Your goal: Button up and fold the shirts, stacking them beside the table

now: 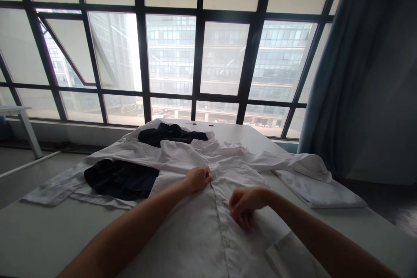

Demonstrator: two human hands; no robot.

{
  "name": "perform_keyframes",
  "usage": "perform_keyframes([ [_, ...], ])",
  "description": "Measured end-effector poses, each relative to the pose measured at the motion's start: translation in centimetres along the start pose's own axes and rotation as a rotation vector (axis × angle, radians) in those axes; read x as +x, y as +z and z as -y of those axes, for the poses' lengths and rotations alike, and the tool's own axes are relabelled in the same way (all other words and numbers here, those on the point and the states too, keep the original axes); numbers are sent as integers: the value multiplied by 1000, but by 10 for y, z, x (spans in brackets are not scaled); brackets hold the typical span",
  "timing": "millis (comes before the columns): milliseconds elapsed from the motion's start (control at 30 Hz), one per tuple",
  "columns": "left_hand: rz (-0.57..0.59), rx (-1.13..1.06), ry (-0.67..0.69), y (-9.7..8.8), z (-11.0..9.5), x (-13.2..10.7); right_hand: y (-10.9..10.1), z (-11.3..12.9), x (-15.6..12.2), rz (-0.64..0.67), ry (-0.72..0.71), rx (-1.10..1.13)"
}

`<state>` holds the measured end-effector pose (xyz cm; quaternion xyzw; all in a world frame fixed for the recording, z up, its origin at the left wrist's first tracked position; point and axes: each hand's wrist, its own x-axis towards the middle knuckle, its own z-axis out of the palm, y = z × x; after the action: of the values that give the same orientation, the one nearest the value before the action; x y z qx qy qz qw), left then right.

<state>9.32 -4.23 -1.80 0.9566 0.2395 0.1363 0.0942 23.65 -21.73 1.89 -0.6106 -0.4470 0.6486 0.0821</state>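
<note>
So this person had a white button-up shirt (195, 234) spread out on a white tabletop (48, 239), lower middle of the frame, with the collar end pointing toward the window. Both bare hands were on the shirt front. The left hand (195, 179) was up near the collar end of the button placket (217, 213), with its fingers curled onto the cloth. The right hand (246, 203) was just beside the placket and a bit lower, fingers bent down against the fabric. Both grips looked partly closed, but you couldn't really tell whether either was pinching cloth or just resting there.

One sleeve (55, 189) ran out to the left, with a dark navy garment (120, 179) just below it. The other sleeve (289, 160) stretched right, over a folded white cloth (319, 193). A second dark garment (171, 134) sat behind the collar, at the top of the pile.

Across the top of the frame was a big black-framed window (171, 52), with a blue-grey curtain (332, 74) at the right and a small white table (19, 113) at the far left.
</note>
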Motion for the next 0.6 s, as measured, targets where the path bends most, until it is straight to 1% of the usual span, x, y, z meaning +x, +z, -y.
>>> perform_keyframes([
  [67,29,26,10,-6,12,-2,13,-11,-18,128,95,-12],
  [133,52,46,4,-13,25,-4,27,-20,-37,265,235,-96],
  [200,79,56,-3,-19,36,-5,40,-24,-57,343,392,-231],
  [233,90,66,-4,-22,40,-4,44,-23,-66,344,460,-300],
  [267,101,84,-5,-25,44,-4,47,-20,-75,301,507,-364],
  [300,108,106,-7,-28,46,-2,48,-16,-82,212,532,-427],
  [333,109,128,-10,-30,47,-1,47,-11,-88,78,527,-491],
  [367,107,146,-11,-32,48,0,44,-5,-92,-74,488,-559],
  [433,95,163,-7,-35,49,2,35,7,-94,-353,334,-710],
  [467,92,165,3,-37,50,2,31,11,-94,-432,252,-773],
  [500,93,168,18,-39,52,1,29,13,-93,-455,195,-814],
  [533,99,174,33,-41,55,0,30,12,-93,-426,180,-831],
  [600,113,201,45,-46,65,-4,40,3,-97,-341,226,-833],
])
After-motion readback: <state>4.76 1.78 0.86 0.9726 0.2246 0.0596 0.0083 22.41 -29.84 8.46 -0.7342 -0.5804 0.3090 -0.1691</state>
